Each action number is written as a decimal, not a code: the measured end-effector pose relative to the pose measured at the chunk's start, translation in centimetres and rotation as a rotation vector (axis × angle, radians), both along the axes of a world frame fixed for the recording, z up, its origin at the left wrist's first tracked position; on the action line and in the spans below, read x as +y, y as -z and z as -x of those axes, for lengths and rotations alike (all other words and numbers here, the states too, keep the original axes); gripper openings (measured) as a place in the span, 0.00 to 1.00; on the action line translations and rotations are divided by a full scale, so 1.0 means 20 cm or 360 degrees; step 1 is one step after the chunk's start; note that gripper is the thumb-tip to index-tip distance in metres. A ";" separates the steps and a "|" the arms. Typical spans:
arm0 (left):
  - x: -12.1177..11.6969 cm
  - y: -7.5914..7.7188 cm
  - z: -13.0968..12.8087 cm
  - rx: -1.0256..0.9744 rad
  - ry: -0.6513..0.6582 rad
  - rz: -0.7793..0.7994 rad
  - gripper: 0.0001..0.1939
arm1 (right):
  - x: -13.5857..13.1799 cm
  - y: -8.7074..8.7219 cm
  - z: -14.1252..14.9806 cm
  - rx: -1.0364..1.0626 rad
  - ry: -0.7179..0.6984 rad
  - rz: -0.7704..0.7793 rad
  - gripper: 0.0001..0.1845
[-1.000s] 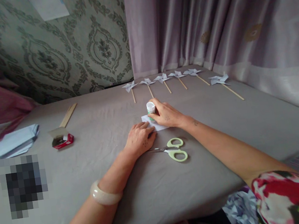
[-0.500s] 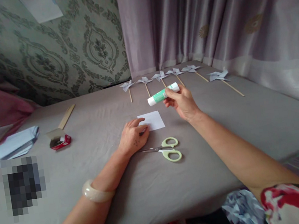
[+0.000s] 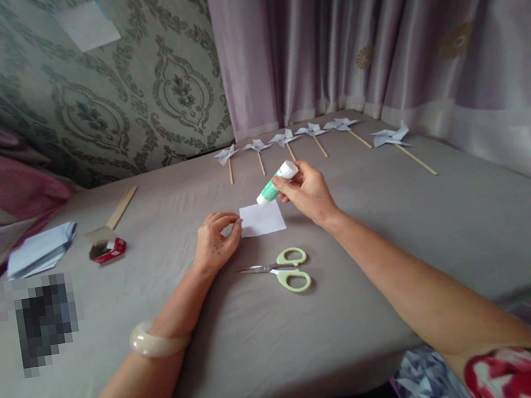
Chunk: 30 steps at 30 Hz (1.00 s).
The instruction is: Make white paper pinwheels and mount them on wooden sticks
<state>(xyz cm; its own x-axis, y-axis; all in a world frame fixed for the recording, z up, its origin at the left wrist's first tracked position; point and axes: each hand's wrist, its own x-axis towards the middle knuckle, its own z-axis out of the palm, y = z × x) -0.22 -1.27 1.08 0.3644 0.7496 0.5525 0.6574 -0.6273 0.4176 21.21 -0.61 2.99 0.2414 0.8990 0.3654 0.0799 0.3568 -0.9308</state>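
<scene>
My right hand (image 3: pixel 311 194) is closed around the green-and-white glue stick (image 3: pixel 276 183), near the centre of the frame. The glue stick is tilted: lower end toward the left, over the far edge of the white paper square (image 3: pixel 262 220). The paper square lies flat on the grey cloth (image 3: pixel 375 243) at mid-frame.

My left hand (image 3: pixel 216 242) is apart from my right. Its thumb and forefinger are curled at the paper's left edge; I cannot tell whether they grip it.

Scissors (image 3: pixel 275 269) with pale green handles lie below the paper square, blades pointing left. Six paper pinwheels (image 3: pixel 391 136) on sticks lie across the upper centre and upper right. An open red box (image 3: pixel 107 249) is at left.
</scene>
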 end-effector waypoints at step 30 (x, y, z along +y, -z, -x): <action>-0.02 0.02 -0.03 0.0570 0.0423 -0.0031 0.17 | 0.00 -0.01 0.14 -0.1287 -0.0381 -0.0254 0.19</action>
<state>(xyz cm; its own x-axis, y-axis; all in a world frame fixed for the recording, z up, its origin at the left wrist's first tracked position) 0.46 -1.70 0.67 0.7140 0.5949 0.3693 0.5734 -0.7994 0.1793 18.32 -0.63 3.11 -0.3377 0.8157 0.4697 0.6032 0.5706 -0.5573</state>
